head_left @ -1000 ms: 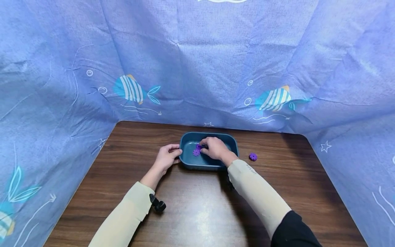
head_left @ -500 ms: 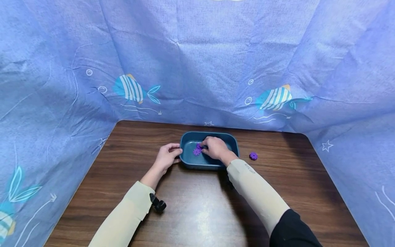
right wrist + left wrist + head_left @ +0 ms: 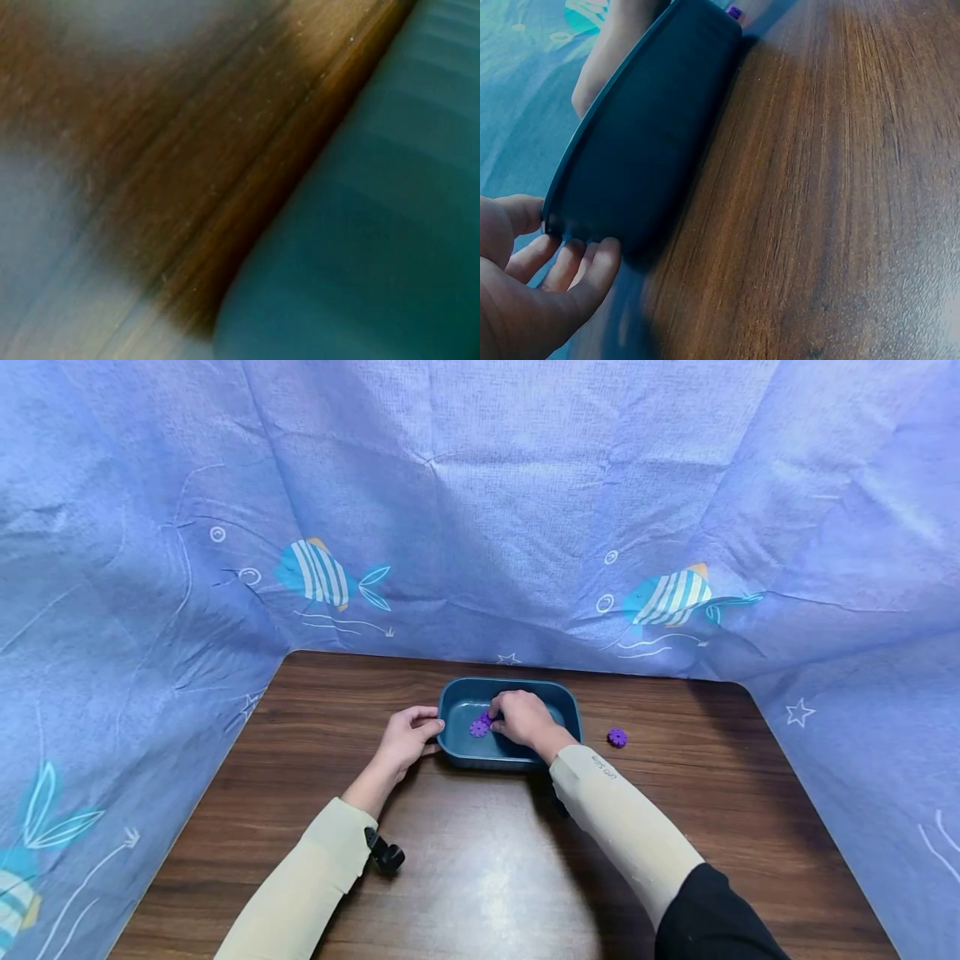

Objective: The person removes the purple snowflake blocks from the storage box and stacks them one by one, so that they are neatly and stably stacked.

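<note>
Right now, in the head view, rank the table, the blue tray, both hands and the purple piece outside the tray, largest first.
1. Table
2. Blue tray
3. Left hand and right hand: too alike to rank
4. Purple piece outside the tray

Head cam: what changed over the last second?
Very little: at the right hand, the upper purple piece seems to have shifted slightly toward the person. No grasp visibly taken or released. The left hand still grips the tray; the lone purple disc outside stays put.
</note>
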Demonstrator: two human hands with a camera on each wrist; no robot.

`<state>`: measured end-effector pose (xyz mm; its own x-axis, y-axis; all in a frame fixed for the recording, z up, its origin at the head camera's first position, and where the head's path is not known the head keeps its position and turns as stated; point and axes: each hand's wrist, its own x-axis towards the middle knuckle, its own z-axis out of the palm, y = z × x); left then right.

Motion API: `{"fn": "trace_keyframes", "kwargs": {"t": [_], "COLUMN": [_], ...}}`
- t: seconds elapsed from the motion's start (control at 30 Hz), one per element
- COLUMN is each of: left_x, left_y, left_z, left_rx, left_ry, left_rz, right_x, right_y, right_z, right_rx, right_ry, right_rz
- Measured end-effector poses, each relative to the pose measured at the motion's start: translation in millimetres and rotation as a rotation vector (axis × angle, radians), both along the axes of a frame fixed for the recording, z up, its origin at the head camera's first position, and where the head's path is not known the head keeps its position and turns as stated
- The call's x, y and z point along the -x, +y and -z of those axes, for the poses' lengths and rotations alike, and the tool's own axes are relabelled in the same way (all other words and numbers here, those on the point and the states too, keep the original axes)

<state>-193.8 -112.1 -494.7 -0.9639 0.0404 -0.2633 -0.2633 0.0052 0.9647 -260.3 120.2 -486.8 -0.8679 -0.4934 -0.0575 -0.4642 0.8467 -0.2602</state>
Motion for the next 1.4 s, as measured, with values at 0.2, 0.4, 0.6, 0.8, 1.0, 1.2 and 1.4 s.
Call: {"fn": "trace_keyframes", "kwargs": {"t": [0.2, 0.4, 0.6, 0.8, 1.0, 1.2, 1.4], "left_x": [-0.1, -2.1, -2.7, -2.8, -2.6, -3.6, -4.5], "left_y": [-0.3, 0.0, 0.6, 0.7, 0.4, 0.2, 0.8], "left_z": [0.1, -1.4, -1.9, -2.3, -3.1, -3.5, -4.1], "left_rx": [0.006, 0.009, 0.017, 0.022, 0.025, 0.03, 0.034], "left_ry": [0.005, 0.001, -0.001, 0.0, -0.006, -0.016, -0.008], "left_rz": [0.002, 0.006, 0.001, 0.002, -0.003, -0.006, -0.008], "right_x": [-0.2, -1.3, -1.5, 0.2, 1.7, 0.0, -2.3], "right_y": [0, 0, -1, -2, -4, 0, 6], "right_z": [-0.1, 0.1, -1.8, -2.6, -3.3, -4.6, -5.2], "right_rx": [0.013, 0.019, 0.006, 0.001, 0.002, 0.002, 0.033], "right_ry": [-0.01, -0.014, -0.033, -0.061, -0.081, -0.061, -0.051], "right_rz": [-0.003, -0.003, 0.004, 0.013, 0.005, -0.028, -0.071]}}
